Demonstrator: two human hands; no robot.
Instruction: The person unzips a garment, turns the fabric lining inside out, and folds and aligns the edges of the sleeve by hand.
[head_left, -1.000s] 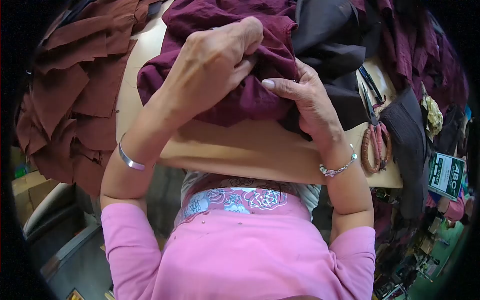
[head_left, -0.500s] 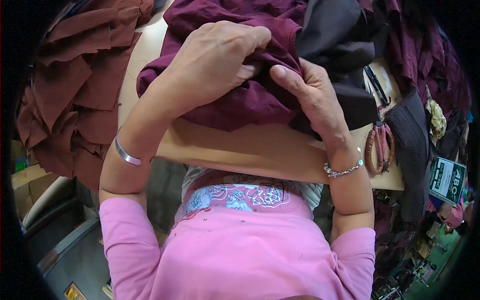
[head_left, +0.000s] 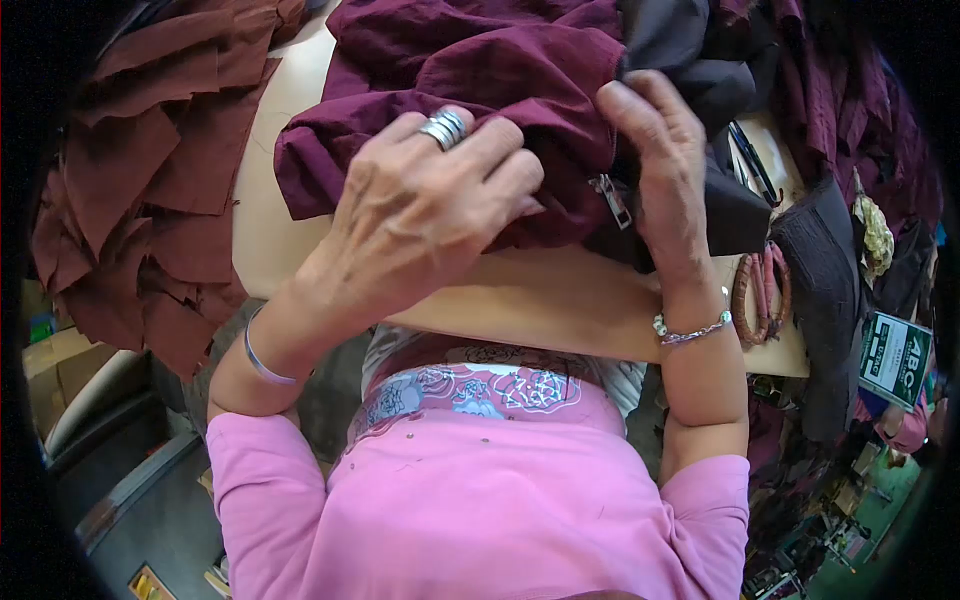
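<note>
A maroon garment piece (head_left: 470,60) lies bunched on the pale table board, with dark grey fabric (head_left: 660,35) along its right side. A zipper edges the maroon cloth, and its metal zipper pull (head_left: 612,202) shows between my hands. My left hand (head_left: 430,195), with rings on one finger, is over the front of the maroon cloth, its fingers bent and apart. Its fingertips are partly hidden and slightly blurred. Beside the zipper, my right hand (head_left: 668,150) is over the dark fabric, thumb and fingers apart. I see nothing gripped in either hand.
Brown cut fabric pieces (head_left: 150,170) are piled at left. At right are a thin black tool (head_left: 752,165), wrapped loops like scissor handles (head_left: 740,300), more maroon cloth (head_left: 850,90) and a green-and-white label (head_left: 893,360). The board's front edge (head_left: 540,325) faces my body.
My left hand has let go of the cloth and moved down, turning its back upward. My right hand has released the zipper edge and shifted right. The zipper pull is now visible.
</note>
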